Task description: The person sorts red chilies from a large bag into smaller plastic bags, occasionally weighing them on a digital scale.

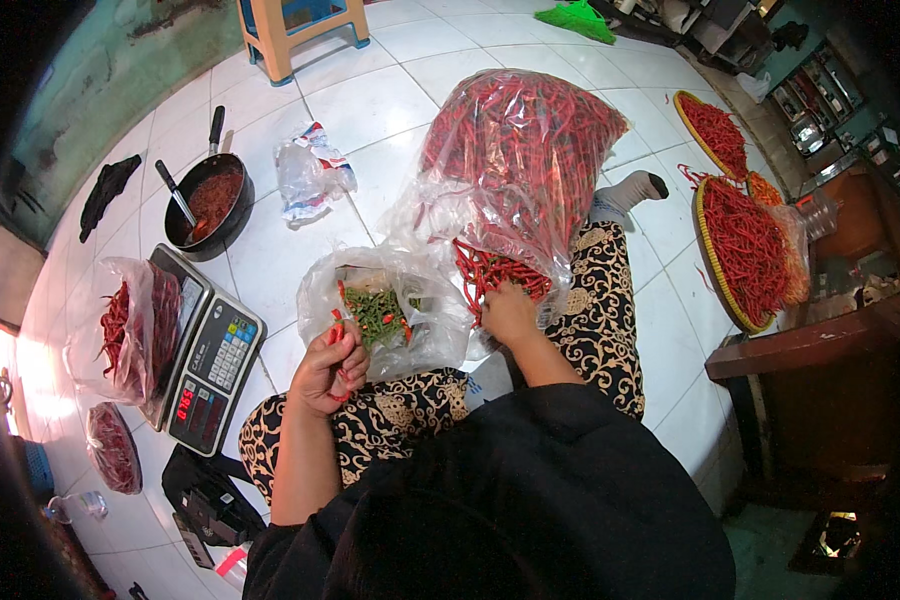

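My left hand (pixel 331 365) is closed around a few red chili peppers (pixel 337 334), which poke out above and below the fingers. Just beyond it, an open plastic bag (pixel 439 341) holds green chili stems (pixel 375 313) with a few red pieces among them. My right hand (pixel 508 309) reaches into the mouth of a large clear plastic bag (pixel 521 142) full of red chilies, its fingers among the chilies (pixel 487 270). Whether those fingers grip any chili is hidden. The large bag lies on the floor against my patterned trouser leg (pixel 604 307).
At the left, a digital scale (pixel 221 360) carries a bag of chilies (pixel 131 330); another filled bag (pixel 112 448) lies nearby. A frying pan (pixel 214 196) with red paste and a crumpled plastic bag (pixel 307 176) are farther out. Woven trays of chilies (pixel 742 255) stand right, beside wooden furniture (pixel 802 349).
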`<state>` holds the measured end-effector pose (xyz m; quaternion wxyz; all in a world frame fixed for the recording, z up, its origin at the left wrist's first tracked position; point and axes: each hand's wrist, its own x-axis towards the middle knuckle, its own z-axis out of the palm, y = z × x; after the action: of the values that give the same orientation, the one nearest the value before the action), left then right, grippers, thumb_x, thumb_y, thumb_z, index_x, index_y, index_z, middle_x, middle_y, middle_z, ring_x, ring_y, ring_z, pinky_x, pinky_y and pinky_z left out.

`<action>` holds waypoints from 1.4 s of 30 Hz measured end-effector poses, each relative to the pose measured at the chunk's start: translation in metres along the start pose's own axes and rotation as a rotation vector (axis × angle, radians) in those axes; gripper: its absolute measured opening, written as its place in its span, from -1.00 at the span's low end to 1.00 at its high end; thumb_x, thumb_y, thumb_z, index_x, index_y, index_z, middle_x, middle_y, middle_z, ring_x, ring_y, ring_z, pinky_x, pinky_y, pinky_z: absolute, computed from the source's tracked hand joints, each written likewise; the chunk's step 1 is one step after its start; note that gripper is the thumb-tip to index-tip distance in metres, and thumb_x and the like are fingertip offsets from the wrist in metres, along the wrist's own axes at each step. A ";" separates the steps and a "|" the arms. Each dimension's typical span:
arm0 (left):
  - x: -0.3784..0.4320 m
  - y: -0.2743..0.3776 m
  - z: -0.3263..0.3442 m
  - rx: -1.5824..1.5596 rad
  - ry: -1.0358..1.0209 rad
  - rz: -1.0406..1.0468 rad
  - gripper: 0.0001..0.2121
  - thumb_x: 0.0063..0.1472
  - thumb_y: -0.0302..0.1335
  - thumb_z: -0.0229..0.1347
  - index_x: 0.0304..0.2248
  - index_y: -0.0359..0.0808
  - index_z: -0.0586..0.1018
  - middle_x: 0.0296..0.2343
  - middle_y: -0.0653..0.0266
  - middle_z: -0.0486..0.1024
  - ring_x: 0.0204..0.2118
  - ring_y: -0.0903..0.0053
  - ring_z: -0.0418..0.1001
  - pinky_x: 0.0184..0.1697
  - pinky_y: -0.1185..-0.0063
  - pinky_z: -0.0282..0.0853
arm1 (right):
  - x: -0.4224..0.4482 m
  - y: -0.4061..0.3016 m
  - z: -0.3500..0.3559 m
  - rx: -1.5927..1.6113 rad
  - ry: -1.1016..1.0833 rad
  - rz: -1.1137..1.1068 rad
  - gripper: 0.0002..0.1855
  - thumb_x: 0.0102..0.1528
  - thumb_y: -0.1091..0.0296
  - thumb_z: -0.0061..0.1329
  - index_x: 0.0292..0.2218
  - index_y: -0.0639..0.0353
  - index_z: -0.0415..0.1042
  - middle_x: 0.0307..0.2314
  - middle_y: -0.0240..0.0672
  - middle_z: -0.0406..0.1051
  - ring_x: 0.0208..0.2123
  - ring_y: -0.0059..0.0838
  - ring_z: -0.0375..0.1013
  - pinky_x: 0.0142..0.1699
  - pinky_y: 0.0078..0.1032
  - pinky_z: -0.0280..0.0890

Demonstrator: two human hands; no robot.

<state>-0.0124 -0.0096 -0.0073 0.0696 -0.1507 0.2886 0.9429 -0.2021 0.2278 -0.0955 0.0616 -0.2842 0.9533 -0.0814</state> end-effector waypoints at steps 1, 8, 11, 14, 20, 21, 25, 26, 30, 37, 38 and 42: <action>0.001 0.000 0.000 0.001 0.002 0.001 -0.84 0.07 -0.38 0.05 -0.47 -0.23 0.31 -0.73 0.40 0.19 -0.69 0.65 0.16 -0.71 0.73 0.04 | -0.002 -0.003 0.006 0.002 0.000 -0.001 -0.76 -0.14 0.31 -0.14 -0.38 0.15 0.41 -0.39 -0.17 0.31 -0.26 -0.17 0.29 -0.22 -0.30 0.23; 0.003 0.000 0.002 0.098 0.029 -0.038 -0.81 0.08 -0.37 0.04 -0.52 -0.21 0.27 -0.73 0.43 0.18 -0.70 0.68 0.14 -0.70 0.74 0.02 | 0.002 -0.019 0.020 -0.203 -0.058 0.029 -0.74 -0.13 0.32 -0.17 -0.36 0.22 0.39 -0.32 -0.17 0.29 -0.21 -0.19 0.26 -0.15 -0.24 0.16; 0.002 0.000 0.004 0.082 0.045 -0.021 -0.82 0.10 -0.39 0.01 -0.53 -0.20 0.26 -0.73 0.43 0.18 -0.71 0.68 0.14 -0.70 0.74 0.02 | 0.004 -0.010 0.007 -0.006 -0.108 0.153 -0.73 -0.12 0.23 -0.11 -0.39 0.21 0.40 -0.34 -0.15 0.30 -0.22 -0.25 0.30 -0.19 -0.29 0.19; 0.006 -0.001 0.007 0.067 0.027 -0.040 -0.83 0.11 -0.40 0.00 -0.52 -0.21 0.26 -0.73 0.43 0.18 -0.71 0.68 0.14 -0.70 0.74 0.02 | 0.014 0.030 0.001 0.448 -0.101 0.208 -0.71 -0.07 0.23 -0.14 -0.39 0.28 0.39 -0.40 -0.24 0.35 -0.28 -0.31 0.33 -0.26 -0.32 0.20; 0.007 -0.005 0.001 0.104 0.012 -0.036 -0.84 0.13 -0.40 -0.01 -0.51 -0.21 0.26 -0.71 0.42 0.21 -0.70 0.69 0.16 -0.70 0.73 0.06 | -0.019 0.009 -0.095 1.306 -0.055 0.273 -0.83 -0.01 0.27 -0.13 -0.56 0.12 0.30 -0.64 -0.46 0.26 -0.57 -0.60 0.21 -0.44 -0.63 0.05; 0.007 -0.006 0.001 0.113 0.014 -0.044 -0.83 0.13 -0.40 -0.01 -0.51 -0.21 0.25 -0.71 0.42 0.21 -0.70 0.69 0.16 -0.70 0.72 0.08 | -0.024 0.009 -0.104 1.385 -0.102 0.300 -0.83 0.00 0.25 -0.13 -0.54 0.12 0.28 -0.62 -0.44 0.27 -0.56 -0.58 0.21 -0.45 -0.62 0.05; 0.008 -0.010 0.000 0.132 0.023 -0.059 -0.85 0.12 -0.40 0.00 -0.50 -0.21 0.27 -0.69 0.41 0.25 -0.70 0.69 0.18 -0.69 0.73 0.12 | -0.039 0.001 -0.122 1.726 -0.253 0.240 -0.83 0.00 0.26 -0.13 -0.42 0.15 0.28 -0.61 -0.40 0.28 -0.55 -0.54 0.24 -0.45 -0.66 0.07; 0.009 -0.011 0.000 0.121 0.023 -0.047 -0.85 0.12 -0.40 0.00 -0.50 -0.21 0.27 -0.69 0.41 0.25 -0.70 0.69 0.18 -0.69 0.73 0.12 | -0.041 -0.001 -0.123 1.754 -0.283 0.198 -0.84 0.00 0.26 -0.14 -0.42 0.14 0.26 -0.61 -0.39 0.28 -0.55 -0.51 0.25 -0.46 -0.65 0.08; 0.004 -0.017 0.000 0.228 0.035 -0.054 -0.88 0.12 -0.42 0.00 -0.41 -0.26 0.35 -0.63 0.39 0.31 -0.69 0.72 0.20 -0.67 0.74 0.17 | -0.057 -0.042 -0.117 1.647 -0.322 0.122 -0.89 0.02 0.32 -0.16 -0.42 0.13 0.26 -0.59 -0.43 0.26 -0.55 -0.58 0.22 -0.45 -0.64 0.09; 0.000 -0.026 0.020 0.209 -0.072 -0.085 -0.83 0.11 -0.38 0.02 -0.35 -0.29 0.40 -0.60 0.38 0.35 -0.70 0.75 0.19 -0.67 0.74 0.16 | -0.073 -0.125 -0.070 1.024 0.126 -0.286 -0.90 -0.04 0.42 -0.11 -0.43 0.22 0.31 -0.46 -0.39 0.19 -0.37 -0.57 0.18 -0.26 -0.65 0.07; 0.002 -0.029 0.014 0.186 -0.086 -0.093 -0.84 0.10 -0.39 0.03 -0.36 -0.28 0.40 -0.61 0.36 0.36 -0.71 0.76 0.19 -0.68 0.74 0.13 | -0.071 -0.131 -0.067 0.965 0.198 -0.345 -0.86 -0.05 0.38 -0.10 -0.43 0.24 0.32 -0.44 -0.34 0.19 -0.35 -0.51 0.18 -0.26 -0.62 0.08; -0.001 -0.022 0.012 0.330 -0.031 0.000 -0.87 0.09 -0.39 0.04 -0.42 -0.24 0.39 -0.65 0.38 0.36 -0.74 0.78 0.15 -0.72 0.77 0.03 | -0.062 -0.134 -0.076 0.945 0.169 -0.410 -0.86 -0.07 0.41 -0.09 -0.42 0.25 0.32 -0.42 -0.30 0.20 -0.34 -0.44 0.20 -0.26 -0.56 0.11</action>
<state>-0.0093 0.0153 -0.0090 0.0980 -0.1229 0.4383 0.8850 -0.0912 0.1605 0.0088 0.0886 -0.3985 0.7391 -0.5359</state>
